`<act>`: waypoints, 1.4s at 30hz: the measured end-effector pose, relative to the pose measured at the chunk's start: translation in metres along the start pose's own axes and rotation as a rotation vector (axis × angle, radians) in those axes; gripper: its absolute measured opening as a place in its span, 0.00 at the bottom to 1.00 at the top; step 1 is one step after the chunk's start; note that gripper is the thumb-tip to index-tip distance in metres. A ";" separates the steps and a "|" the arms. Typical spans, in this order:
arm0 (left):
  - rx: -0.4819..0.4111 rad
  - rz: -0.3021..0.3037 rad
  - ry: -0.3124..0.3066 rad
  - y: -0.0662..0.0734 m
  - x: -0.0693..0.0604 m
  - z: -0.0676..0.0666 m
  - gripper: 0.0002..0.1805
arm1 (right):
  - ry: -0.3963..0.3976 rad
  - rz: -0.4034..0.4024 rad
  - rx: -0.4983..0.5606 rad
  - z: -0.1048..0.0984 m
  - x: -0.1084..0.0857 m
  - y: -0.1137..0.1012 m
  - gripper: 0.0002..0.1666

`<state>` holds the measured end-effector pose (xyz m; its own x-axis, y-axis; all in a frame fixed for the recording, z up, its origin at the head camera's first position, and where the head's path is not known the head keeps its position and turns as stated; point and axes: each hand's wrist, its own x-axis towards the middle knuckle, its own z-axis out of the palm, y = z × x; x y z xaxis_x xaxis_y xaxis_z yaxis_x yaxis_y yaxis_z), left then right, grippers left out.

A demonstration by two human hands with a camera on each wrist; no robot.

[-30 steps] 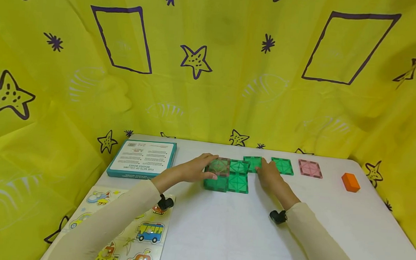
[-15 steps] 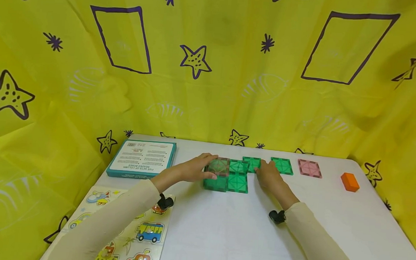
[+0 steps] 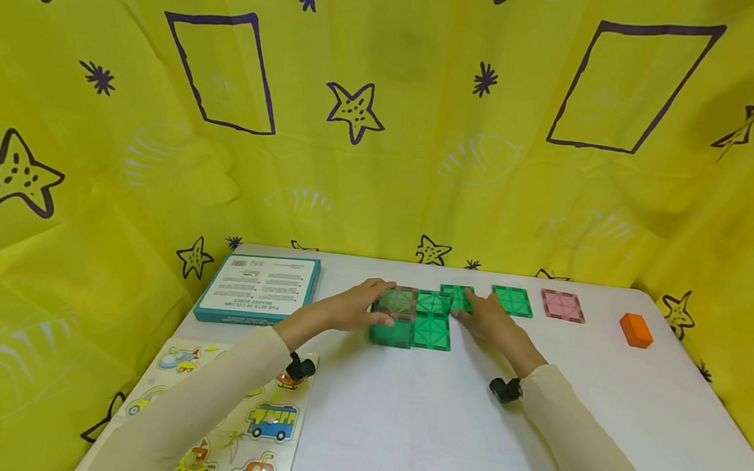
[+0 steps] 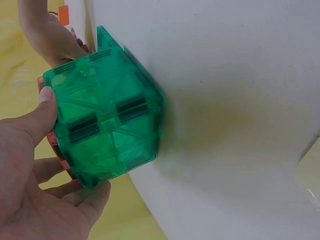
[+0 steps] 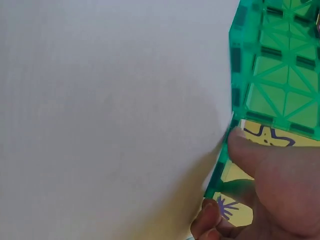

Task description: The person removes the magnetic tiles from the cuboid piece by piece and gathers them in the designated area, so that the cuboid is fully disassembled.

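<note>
My left hand (image 3: 357,306) grips a box-like build of magnetic tiles, thumb on one side and fingers on the other. A pink tile (image 3: 399,301) is on the far part of this build, and its near face is a green tile (image 4: 92,85). Joined at its right are more green tiles (image 3: 432,333). My right hand (image 3: 492,324) holds a single green magnetic tile (image 3: 455,296) beside the build's far right corner. In the right wrist view the thumb (image 5: 245,150) lies on that tile's edge near the build, with the other fingers at its far end.
A loose green tile (image 3: 511,301), a pink tile (image 3: 562,305) and an orange block (image 3: 636,330) lie to the right. At the left are a teal-edged box (image 3: 258,285) and a vehicle puzzle board (image 3: 303,398). A yellow curtain (image 3: 379,206) hangs behind the table.
My right thumb has shifted left toward the build, and the fingers of that hand are spread wider. The left hand and the build have stayed in place.
</note>
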<state>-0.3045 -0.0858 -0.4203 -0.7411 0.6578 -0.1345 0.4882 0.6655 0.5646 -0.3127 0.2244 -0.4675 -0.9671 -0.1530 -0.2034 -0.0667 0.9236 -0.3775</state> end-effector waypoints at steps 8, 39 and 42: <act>0.000 0.000 -0.004 0.002 -0.001 -0.001 0.45 | -0.010 0.022 0.014 -0.004 0.004 0.003 0.44; -0.021 0.007 0.000 0.000 0.000 -0.001 0.45 | 0.284 -0.683 -0.258 -0.013 -0.002 -0.033 0.26; -0.022 0.010 -0.003 0.001 0.000 -0.001 0.45 | 0.298 -0.705 -0.300 -0.011 0.000 -0.030 0.28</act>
<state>-0.3047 -0.0861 -0.4189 -0.7349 0.6655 -0.1306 0.4858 0.6509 0.5833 -0.3130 0.2003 -0.4458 -0.6953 -0.6718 0.2555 -0.7050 0.7066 -0.0606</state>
